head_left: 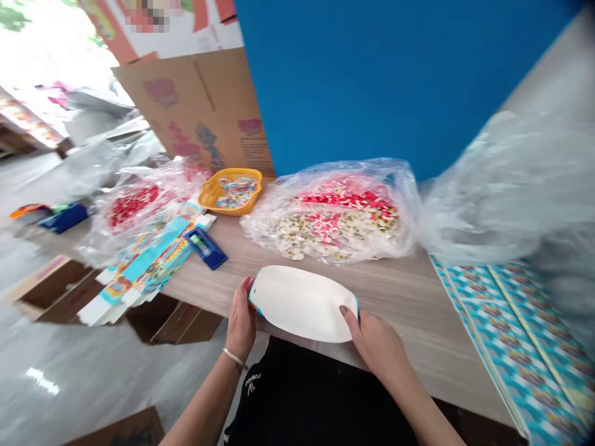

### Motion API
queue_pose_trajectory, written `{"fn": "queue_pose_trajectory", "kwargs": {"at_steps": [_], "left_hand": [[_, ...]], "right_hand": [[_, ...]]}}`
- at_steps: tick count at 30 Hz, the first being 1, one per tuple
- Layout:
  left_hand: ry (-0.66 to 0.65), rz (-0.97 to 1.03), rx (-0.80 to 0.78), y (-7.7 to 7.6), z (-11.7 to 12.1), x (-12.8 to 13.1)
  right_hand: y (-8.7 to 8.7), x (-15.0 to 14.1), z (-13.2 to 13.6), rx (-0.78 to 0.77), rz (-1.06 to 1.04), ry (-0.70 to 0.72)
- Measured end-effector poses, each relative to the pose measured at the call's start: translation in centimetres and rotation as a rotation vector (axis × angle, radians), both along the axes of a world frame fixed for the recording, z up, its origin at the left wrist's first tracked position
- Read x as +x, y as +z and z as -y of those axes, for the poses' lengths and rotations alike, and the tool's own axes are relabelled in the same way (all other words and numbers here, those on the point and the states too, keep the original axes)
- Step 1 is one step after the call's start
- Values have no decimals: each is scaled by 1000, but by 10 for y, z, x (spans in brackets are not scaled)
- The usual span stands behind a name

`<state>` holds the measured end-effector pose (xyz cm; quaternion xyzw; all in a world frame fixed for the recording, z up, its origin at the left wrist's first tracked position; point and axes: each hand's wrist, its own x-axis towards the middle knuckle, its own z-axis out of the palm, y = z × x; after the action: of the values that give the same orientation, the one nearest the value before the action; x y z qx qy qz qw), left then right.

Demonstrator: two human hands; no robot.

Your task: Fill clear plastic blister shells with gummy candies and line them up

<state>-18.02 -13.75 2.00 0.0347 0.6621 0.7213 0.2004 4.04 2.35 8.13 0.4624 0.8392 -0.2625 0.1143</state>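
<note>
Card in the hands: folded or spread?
Spread: the white card shows one open face between the left hand and right hand, no fold visible.

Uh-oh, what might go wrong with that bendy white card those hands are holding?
The white oval card with blue edges, bowed between the left hand and right hand, might spring loose and hit the clear plastic bag of red and white pieces just ahead. Those pieces might then spill across the light wooden table.

Wood-laminate table (400, 303) | yellow tray (231, 191) | clear plastic bag (330, 214) | printed card strips (149, 266) | blue plastic device (205, 248) | teal printed sheets (515, 347)
</note>
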Motion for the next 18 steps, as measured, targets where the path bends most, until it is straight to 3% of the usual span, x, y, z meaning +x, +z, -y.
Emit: {"fn": "queue_pose_trajectory", "kwargs": {"at_steps": [4,7,9,13,16,18], "left_hand": [[200,40,24,-3,-11,-42],[244,38,69,-3,-17,-56],[266,20,103,-2,-19,-55],[323,-70,163,-2,-22,-47],[318,-85,171,-6,-25,-49],[317,-56,147,-9,-28,-53]], "right_hand": [[27,-25,-4,203,131,202],[33,-69,-18,310,-85,369],[26,-109,-27,178,-277,464],[-2,-172,-35,-279,-439,565],[-20,-190,-32,-560,-501,637],[-26,-192,-27,-660,-547,632]]}}
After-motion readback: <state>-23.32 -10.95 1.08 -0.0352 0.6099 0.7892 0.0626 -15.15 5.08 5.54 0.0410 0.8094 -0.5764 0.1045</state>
